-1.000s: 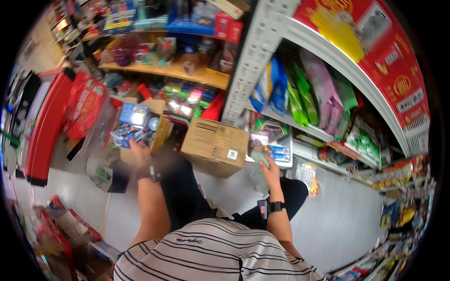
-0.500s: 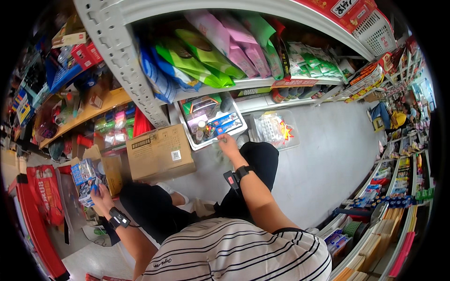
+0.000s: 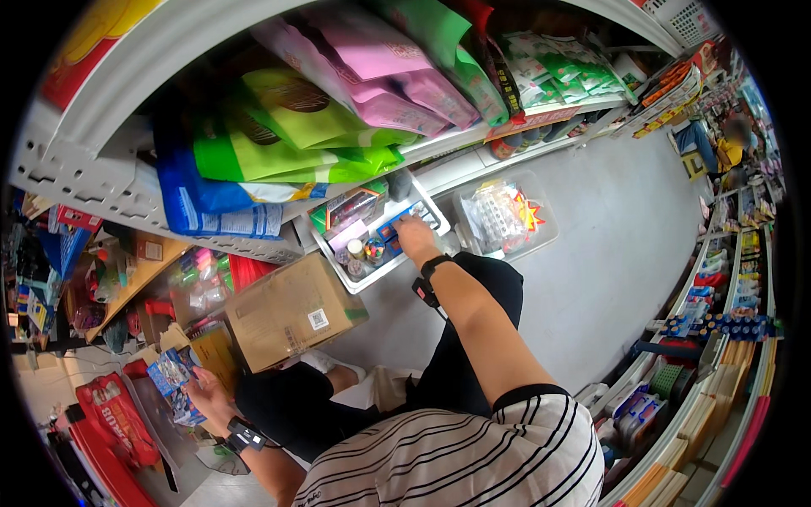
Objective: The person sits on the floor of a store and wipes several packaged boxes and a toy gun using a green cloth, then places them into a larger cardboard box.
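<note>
A brown carton [image 3: 291, 313] stands between the hands. Slim blue boxes [image 3: 386, 231] already lie in the white bin [image 3: 397, 262] under the right hand [image 3: 416, 237] — blue packs [image 3: 172, 372] remain beside the left hand [image 3: 209, 395]. The boxes' long axis slants away rightward past the right fingertips. Both hands look half-curled — whether either grips anything, I cannot tell.

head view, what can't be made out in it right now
All in the head view:
Whether the right hand grips anything in the white tray: its own back hides the fingertips.
Whether the left hand holds the blue pack: too small and blurred.
Contents of the brown carton: hidden by its cardboard.
What the far person does: too small.
</note>
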Demonstrator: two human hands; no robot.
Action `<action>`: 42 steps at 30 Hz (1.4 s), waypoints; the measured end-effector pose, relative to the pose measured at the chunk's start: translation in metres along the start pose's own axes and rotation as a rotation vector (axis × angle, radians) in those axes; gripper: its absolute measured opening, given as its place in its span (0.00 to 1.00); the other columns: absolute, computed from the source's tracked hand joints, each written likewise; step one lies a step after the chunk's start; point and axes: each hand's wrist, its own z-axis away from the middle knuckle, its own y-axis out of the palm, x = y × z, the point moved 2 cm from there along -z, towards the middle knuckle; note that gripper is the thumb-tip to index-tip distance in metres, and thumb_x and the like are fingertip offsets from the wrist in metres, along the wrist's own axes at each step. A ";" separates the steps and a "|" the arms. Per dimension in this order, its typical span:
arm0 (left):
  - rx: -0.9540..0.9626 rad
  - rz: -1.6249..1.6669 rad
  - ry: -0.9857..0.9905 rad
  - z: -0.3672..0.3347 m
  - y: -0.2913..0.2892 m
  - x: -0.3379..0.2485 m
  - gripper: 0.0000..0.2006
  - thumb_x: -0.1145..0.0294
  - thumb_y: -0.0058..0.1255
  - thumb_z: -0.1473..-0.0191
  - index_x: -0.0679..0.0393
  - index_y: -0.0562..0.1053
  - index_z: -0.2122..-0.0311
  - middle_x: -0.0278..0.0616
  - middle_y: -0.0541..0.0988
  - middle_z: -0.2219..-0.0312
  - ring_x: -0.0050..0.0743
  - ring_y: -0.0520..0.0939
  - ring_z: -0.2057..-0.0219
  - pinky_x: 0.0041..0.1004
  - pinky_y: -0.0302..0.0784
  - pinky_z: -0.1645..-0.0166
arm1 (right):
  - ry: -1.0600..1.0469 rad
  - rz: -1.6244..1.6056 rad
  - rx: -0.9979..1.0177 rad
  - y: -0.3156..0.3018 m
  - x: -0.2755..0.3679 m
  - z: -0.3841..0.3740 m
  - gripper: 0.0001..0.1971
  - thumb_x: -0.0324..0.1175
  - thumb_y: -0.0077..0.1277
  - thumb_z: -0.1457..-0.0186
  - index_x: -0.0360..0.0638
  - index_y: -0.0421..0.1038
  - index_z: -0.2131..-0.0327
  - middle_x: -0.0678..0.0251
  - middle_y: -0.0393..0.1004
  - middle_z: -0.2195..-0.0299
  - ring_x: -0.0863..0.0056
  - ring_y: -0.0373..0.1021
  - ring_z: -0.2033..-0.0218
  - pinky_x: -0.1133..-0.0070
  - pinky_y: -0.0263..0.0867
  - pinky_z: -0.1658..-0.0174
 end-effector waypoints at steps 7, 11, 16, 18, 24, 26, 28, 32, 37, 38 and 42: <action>0.090 -0.096 -0.086 -0.008 0.011 0.028 0.09 0.79 0.46 0.47 0.70 0.66 0.60 0.52 0.73 0.61 0.40 0.75 0.56 0.33 0.77 0.52 | -0.055 0.109 0.038 0.000 0.007 -0.024 0.12 0.31 0.52 0.54 0.51 0.73 0.62 0.65 0.69 0.62 0.65 0.71 0.61 0.71 0.71 0.64; 0.177 -0.111 -0.150 -0.014 0.002 0.034 0.10 0.78 0.47 0.47 0.70 0.68 0.59 0.52 0.75 0.62 0.39 0.77 0.57 0.32 0.76 0.52 | -0.045 0.225 0.047 0.002 0.012 -0.032 0.13 0.31 0.55 0.56 0.53 0.73 0.62 0.65 0.69 0.61 0.67 0.72 0.62 0.73 0.71 0.64; 0.315 -0.134 -0.212 -0.008 0.013 0.041 0.11 0.77 0.48 0.48 0.70 0.71 0.59 0.51 0.77 0.60 0.38 0.77 0.57 0.30 0.75 0.51 | -0.024 0.266 0.150 -0.002 0.008 -0.042 0.10 0.30 0.50 0.51 0.54 0.73 0.63 0.67 0.69 0.62 0.68 0.73 0.63 0.75 0.71 0.65; 0.336 -0.109 -0.237 -0.005 0.020 0.045 0.13 0.78 0.50 0.50 0.71 0.71 0.58 0.52 0.76 0.58 0.38 0.76 0.56 0.30 0.74 0.50 | -0.001 0.236 0.089 -0.012 0.006 -0.039 0.09 0.29 0.47 0.49 0.54 0.72 0.63 0.67 0.70 0.64 0.68 0.73 0.63 0.74 0.71 0.66; 0.482 -0.272 -0.118 0.045 0.057 0.080 0.24 0.74 0.48 0.45 0.64 0.60 0.43 0.48 0.69 0.49 0.30 0.75 0.54 0.26 0.74 0.52 | -0.011 0.137 -0.127 -0.091 0.009 -0.020 0.13 0.26 0.48 0.52 0.52 0.70 0.61 0.65 0.70 0.65 0.65 0.73 0.65 0.71 0.71 0.66; 0.551 -0.410 -0.104 0.078 0.083 0.097 0.25 0.75 0.46 0.44 0.62 0.58 0.41 0.46 0.67 0.47 0.30 0.74 0.53 0.26 0.69 0.48 | 0.003 0.044 -0.206 -0.126 0.016 -0.006 0.16 0.24 0.49 0.54 0.52 0.71 0.59 0.64 0.70 0.64 0.61 0.73 0.65 0.69 0.71 0.65; 0.577 -0.545 -0.049 0.122 0.108 0.114 0.24 0.77 0.45 0.45 0.62 0.60 0.42 0.44 0.68 0.48 0.31 0.73 0.51 0.27 0.66 0.45 | 0.016 -0.017 -0.249 -0.160 0.031 0.011 0.18 0.24 0.50 0.55 0.53 0.71 0.58 0.63 0.70 0.62 0.60 0.72 0.65 0.69 0.70 0.64; 1.161 -1.130 0.322 0.165 0.127 0.142 0.23 0.79 0.46 0.46 0.61 0.62 0.44 0.44 0.69 0.48 0.30 0.71 0.49 0.28 0.65 0.45 | -0.174 -0.164 -0.293 -0.212 0.083 0.057 0.21 0.23 0.53 0.59 0.52 0.71 0.58 0.63 0.71 0.60 0.61 0.72 0.63 0.70 0.70 0.64; 1.391 -1.347 0.548 0.265 0.145 0.172 0.30 0.78 0.56 0.57 0.63 0.62 0.45 0.47 0.70 0.50 0.38 0.70 0.48 0.31 0.64 0.44 | -0.392 -0.320 -0.193 -0.233 0.143 0.117 0.21 0.25 0.57 0.62 0.51 0.72 0.59 0.66 0.71 0.61 0.61 0.71 0.62 0.71 0.69 0.63; 1.405 -1.365 0.570 0.273 0.144 0.171 0.30 0.76 0.58 0.57 0.63 0.63 0.46 0.49 0.70 0.50 0.42 0.70 0.47 0.32 0.64 0.44 | -0.418 -0.371 -0.175 -0.234 0.150 0.126 0.20 0.26 0.57 0.62 0.50 0.72 0.59 0.65 0.71 0.61 0.61 0.71 0.62 0.70 0.69 0.63; 1.335 -1.406 0.233 0.264 0.122 0.163 0.27 0.77 0.57 0.55 0.63 0.65 0.48 0.45 0.72 0.54 0.35 0.74 0.53 0.29 0.68 0.48 | -0.479 -0.634 -0.100 -0.224 0.156 0.142 0.20 0.26 0.58 0.62 0.45 0.71 0.60 0.64 0.70 0.61 0.61 0.69 0.59 0.70 0.67 0.58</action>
